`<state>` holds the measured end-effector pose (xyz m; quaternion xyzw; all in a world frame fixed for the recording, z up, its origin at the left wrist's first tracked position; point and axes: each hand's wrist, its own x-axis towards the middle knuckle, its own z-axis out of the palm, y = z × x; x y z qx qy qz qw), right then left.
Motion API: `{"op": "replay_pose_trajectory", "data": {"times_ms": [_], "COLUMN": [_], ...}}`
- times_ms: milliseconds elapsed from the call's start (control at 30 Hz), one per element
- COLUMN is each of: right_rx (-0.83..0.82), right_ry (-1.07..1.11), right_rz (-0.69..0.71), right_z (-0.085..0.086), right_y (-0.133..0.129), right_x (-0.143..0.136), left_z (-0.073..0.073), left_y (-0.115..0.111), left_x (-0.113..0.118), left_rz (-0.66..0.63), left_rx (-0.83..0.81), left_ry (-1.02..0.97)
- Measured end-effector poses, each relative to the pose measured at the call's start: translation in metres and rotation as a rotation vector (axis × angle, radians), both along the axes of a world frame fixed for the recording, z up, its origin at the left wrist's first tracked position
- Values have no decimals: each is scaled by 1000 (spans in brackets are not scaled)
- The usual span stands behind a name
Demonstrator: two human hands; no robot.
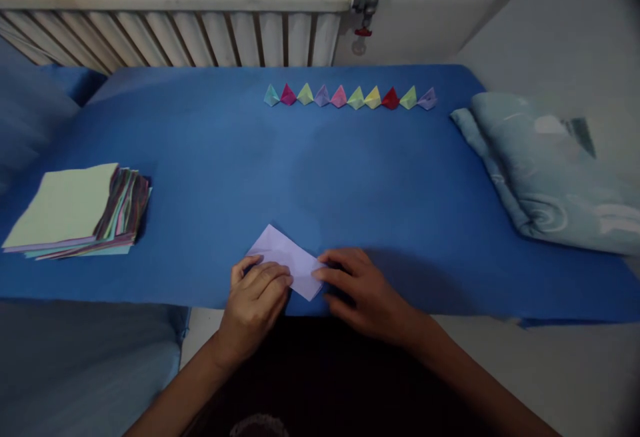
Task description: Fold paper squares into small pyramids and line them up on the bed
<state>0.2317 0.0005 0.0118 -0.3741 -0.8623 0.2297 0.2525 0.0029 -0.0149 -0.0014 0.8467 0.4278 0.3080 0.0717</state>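
**Two bare hands work a lilac folded-paper rectangle at the near edge of a flat blue tabletop**

The lilac folded-paper rectangle [295,265] lies slanted on the flat blue tabletop [215,157], between the hands. The left hand [260,294] rests curled over its lower left part, fingertips on the paper; its thumb is hidden, so whether it pinches cannot be told. The right hand [360,287] touches the right end with its fingertips, thumb held apart below; its grip is likewise unclear.

The tabletop also bears a thick stack of multicoloured square paper sheets [65,204], topped by a pale green one, the lower sheets showing only as edges. Near the far edge runs a row of ten small pointed folded-paper pieces [356,98]. A folded pale blue-green patterned blanket [545,177] is cut off at right, a white ribbed radiator [215,37] at left.
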Motion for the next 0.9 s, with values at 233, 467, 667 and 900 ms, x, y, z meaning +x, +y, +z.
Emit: {"op": "replay_pose_trajectory", "data": {"times_ms": [233,467,667,900], "right_rx": [8,-34,-73,-121], "right_ry": [-22,-4,-13,-35], "right_rz": [-138,-190,-208,-237], "right_z": [-7,-4,-4,0], "right_y": [4,5,6,8], "right_x": [-4,-4,-5,-8], "left_z": [1,3,6,4], "left_y": [-1,0,3,3], "left_x": [-2,-2,3,2], "left_rz": [17,99,144,200], "left_rx": [-32,-58,-111,-154], "left_ry": [10,48,96,121]}}
